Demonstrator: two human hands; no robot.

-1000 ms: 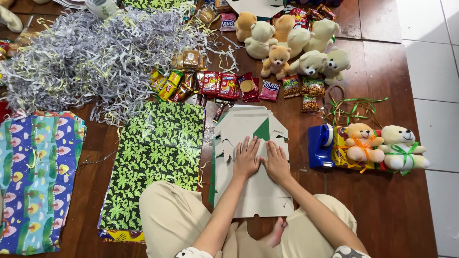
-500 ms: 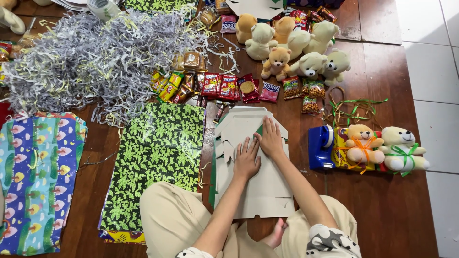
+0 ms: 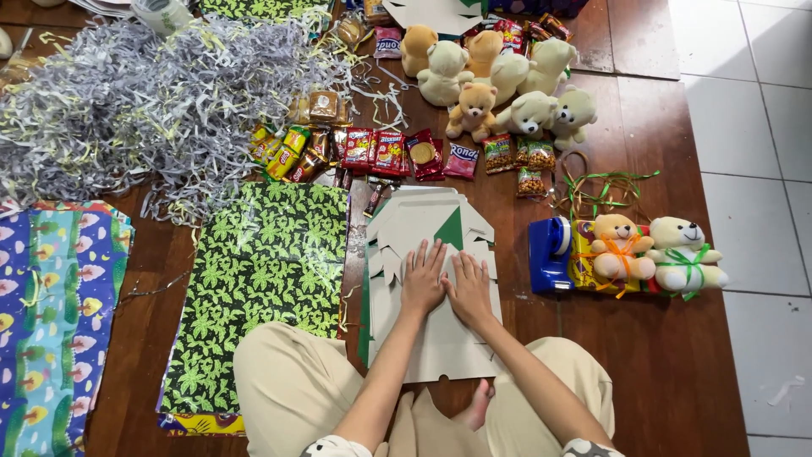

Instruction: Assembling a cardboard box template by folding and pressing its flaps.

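On the wood floor (image 3: pixel 660 372), between the knees: left hand (image 3: pixel 423 283) and right hand (image 3: pixel 468 289) pressed flat, fingers spread, gripping nothing, pinning the folded cardboard box (image 3: pixel 431 338) flat. Beyond: snack packets (image 3: pixel 381 152), plush bears (image 3: pixel 499 72).

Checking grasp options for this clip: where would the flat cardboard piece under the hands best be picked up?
Probably by its right long edge, near the bottom corner. The cardboard lies flat on the floor, both hands pressing its middle; that edge is bare, while green paper borders the left.
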